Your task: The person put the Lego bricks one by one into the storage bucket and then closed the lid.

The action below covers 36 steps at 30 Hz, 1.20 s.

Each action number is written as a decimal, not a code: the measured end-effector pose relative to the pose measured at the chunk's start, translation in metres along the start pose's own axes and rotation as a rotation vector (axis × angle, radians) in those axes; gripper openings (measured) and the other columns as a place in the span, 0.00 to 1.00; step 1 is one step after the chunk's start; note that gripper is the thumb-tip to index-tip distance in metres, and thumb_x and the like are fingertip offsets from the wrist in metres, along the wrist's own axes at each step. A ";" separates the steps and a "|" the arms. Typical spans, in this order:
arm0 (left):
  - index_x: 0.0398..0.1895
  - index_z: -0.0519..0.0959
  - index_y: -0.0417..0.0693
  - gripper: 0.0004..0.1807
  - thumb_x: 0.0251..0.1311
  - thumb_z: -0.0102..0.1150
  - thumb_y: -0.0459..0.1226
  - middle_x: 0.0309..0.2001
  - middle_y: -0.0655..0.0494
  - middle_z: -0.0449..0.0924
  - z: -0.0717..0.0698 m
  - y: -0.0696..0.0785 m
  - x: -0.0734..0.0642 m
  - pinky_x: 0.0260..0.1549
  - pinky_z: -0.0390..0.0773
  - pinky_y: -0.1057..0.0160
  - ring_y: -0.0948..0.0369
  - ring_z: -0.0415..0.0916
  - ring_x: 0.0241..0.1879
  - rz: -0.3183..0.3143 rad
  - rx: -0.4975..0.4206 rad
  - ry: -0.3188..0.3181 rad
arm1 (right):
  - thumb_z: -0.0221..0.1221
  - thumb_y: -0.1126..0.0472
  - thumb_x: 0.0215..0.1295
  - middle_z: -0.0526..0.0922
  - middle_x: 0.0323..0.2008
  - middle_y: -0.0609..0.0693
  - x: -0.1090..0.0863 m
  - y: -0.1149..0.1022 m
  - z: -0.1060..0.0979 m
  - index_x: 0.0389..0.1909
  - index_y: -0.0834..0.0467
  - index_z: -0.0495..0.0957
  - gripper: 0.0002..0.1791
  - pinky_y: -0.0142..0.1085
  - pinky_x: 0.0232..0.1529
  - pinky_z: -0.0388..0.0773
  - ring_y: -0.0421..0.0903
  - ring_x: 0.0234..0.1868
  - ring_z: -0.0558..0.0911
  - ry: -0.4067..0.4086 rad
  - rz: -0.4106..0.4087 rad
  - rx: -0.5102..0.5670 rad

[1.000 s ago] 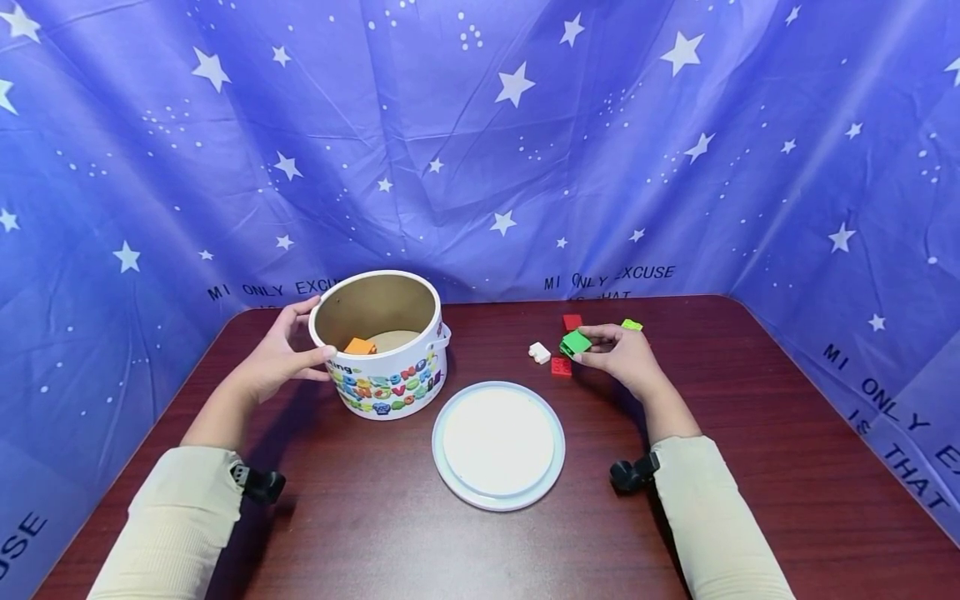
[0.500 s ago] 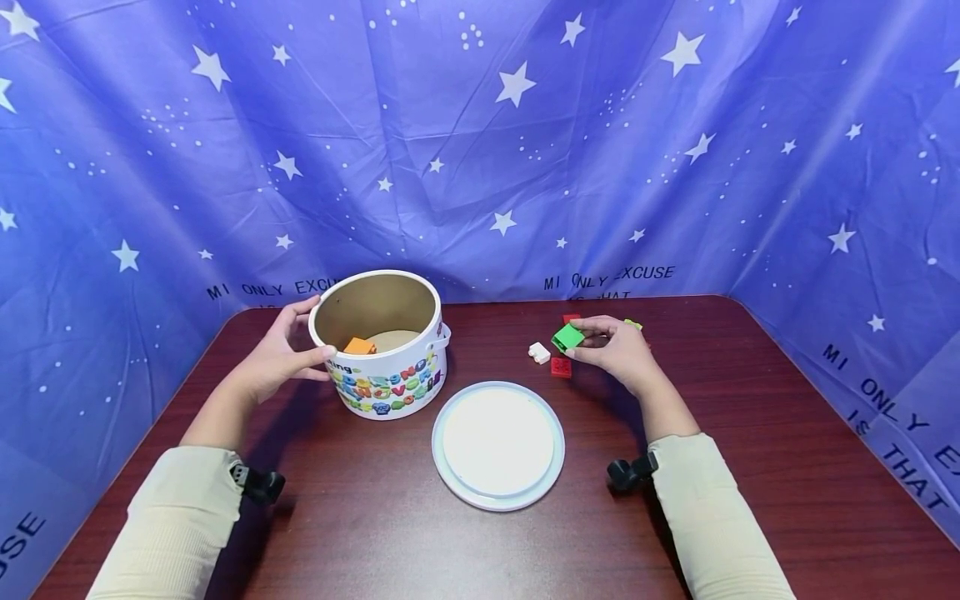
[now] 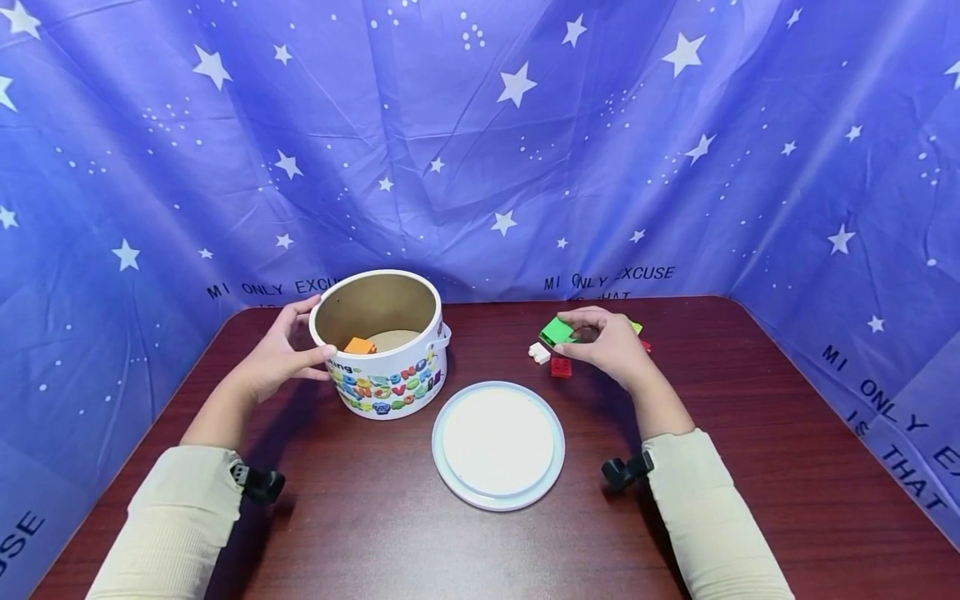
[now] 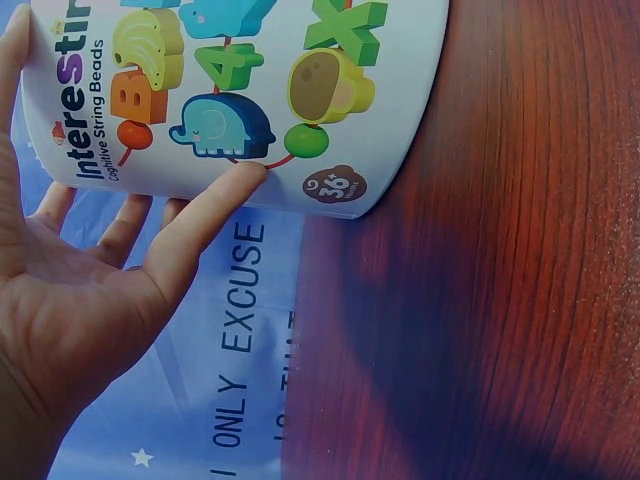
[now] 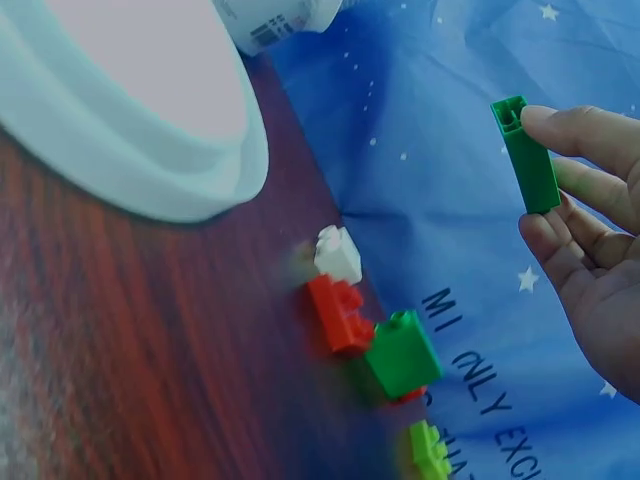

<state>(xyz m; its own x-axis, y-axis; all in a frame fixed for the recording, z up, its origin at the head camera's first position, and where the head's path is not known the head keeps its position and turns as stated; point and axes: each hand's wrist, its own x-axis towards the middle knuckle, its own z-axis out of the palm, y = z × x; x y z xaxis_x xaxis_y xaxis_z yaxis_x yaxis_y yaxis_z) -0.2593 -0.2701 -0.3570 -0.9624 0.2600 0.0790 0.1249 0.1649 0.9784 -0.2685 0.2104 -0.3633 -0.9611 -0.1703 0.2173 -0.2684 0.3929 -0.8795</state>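
My left hand [image 3: 288, 354] holds the left side of a white round bucket [image 3: 390, 387] printed with colourful letters. Its thumb lies against the near wall, and the fingers reach round toward the back. Inside the bucket an orange toy brick [image 3: 360, 346] lies on the bottom. Between thumb and fingertips my right hand [image 3: 618, 350] pinches a green toy brick [image 5: 531, 160], held above the table. Below it are a white brick [image 3: 539, 353] and a red brick [image 3: 561, 367]. Another green brick [image 5: 403, 355] shows in the right wrist view beside the red one.
A white round lid [image 3: 498, 442] lies flat on the brown table [image 3: 360, 517], just right of the bucket. Near the right hand, a yellow-green brick [image 3: 637, 327] is partly hidden. A blue star-patterned cloth [image 3: 480, 150] hangs behind the table.
My right hand has moved left and slightly up with the green brick, lifting it away from the other bricks. The left hand and the bucket have stayed in place.
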 end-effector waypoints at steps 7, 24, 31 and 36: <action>0.76 0.42 0.45 0.47 0.60 0.61 0.27 0.66 0.36 0.50 0.000 0.000 0.000 0.38 0.80 0.37 0.42 0.66 0.56 0.006 0.010 0.001 | 0.73 0.68 0.49 0.78 0.52 0.59 0.003 -0.013 0.004 0.54 0.66 0.79 0.28 0.26 0.40 0.80 0.61 0.46 0.80 -0.022 -0.068 0.020; 0.76 0.42 0.45 0.48 0.60 0.62 0.28 0.66 0.34 0.49 0.000 0.000 0.000 0.35 0.83 0.42 0.35 0.60 0.59 0.001 0.007 0.009 | 0.73 0.69 0.49 0.79 0.52 0.53 0.008 -0.040 0.017 0.54 0.62 0.81 0.27 0.29 0.38 0.80 0.54 0.43 0.82 -0.048 -0.169 -0.032; 0.76 0.42 0.46 0.48 0.60 0.62 0.28 0.66 0.34 0.49 0.000 0.000 0.000 0.35 0.83 0.42 0.39 0.63 0.57 -0.005 0.013 0.010 | 0.74 0.66 0.49 0.79 0.52 0.50 0.011 -0.055 0.022 0.54 0.60 0.82 0.27 0.29 0.36 0.79 0.48 0.45 0.82 -0.072 -0.186 -0.070; 0.76 0.42 0.47 0.48 0.60 0.62 0.28 0.66 0.34 0.50 0.000 0.000 0.000 0.36 0.83 0.41 0.40 0.64 0.56 -0.005 0.018 0.008 | 0.73 0.65 0.50 0.78 0.52 0.49 0.013 -0.064 0.025 0.54 0.59 0.81 0.27 0.34 0.43 0.81 0.47 0.46 0.80 -0.093 -0.202 -0.075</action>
<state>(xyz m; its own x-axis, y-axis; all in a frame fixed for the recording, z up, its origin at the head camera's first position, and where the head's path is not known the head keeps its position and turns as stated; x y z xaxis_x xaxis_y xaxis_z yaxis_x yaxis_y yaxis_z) -0.2595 -0.2703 -0.3567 -0.9649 0.2517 0.0755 0.1241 0.1835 0.9751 -0.2622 0.1600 -0.3145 -0.8783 -0.3335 0.3427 -0.4622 0.4080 -0.7874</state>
